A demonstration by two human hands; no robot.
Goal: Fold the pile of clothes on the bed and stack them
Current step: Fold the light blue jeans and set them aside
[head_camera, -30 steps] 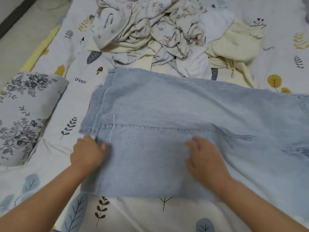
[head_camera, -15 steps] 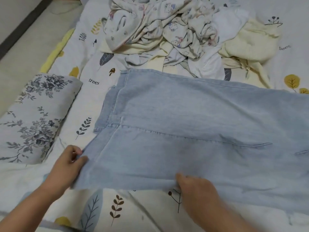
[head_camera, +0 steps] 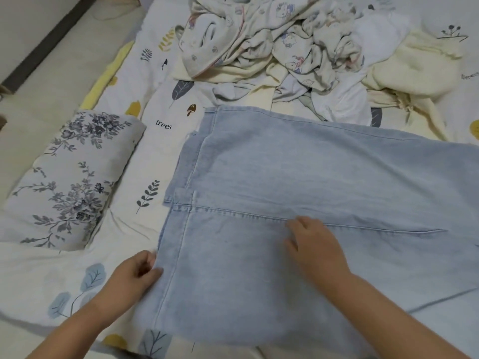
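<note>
Fingers of left hand [head_camera: 131, 278] pinch jeans [head_camera: 298, 203] hem edge; right hand [head_camera: 315, 248] fingers flat on denim.

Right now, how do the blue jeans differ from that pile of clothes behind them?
The jeans lie spread flat and smooth; the pile of clothes is crumpled and tangled. The jeans are one light-blue denim piece; the pile mixes white, cream and cartoon-print fabrics. The left hand grips the jeans' edge and the right hand presses on them; nothing touches the pile. Both rest on the bedsheet.
</note>
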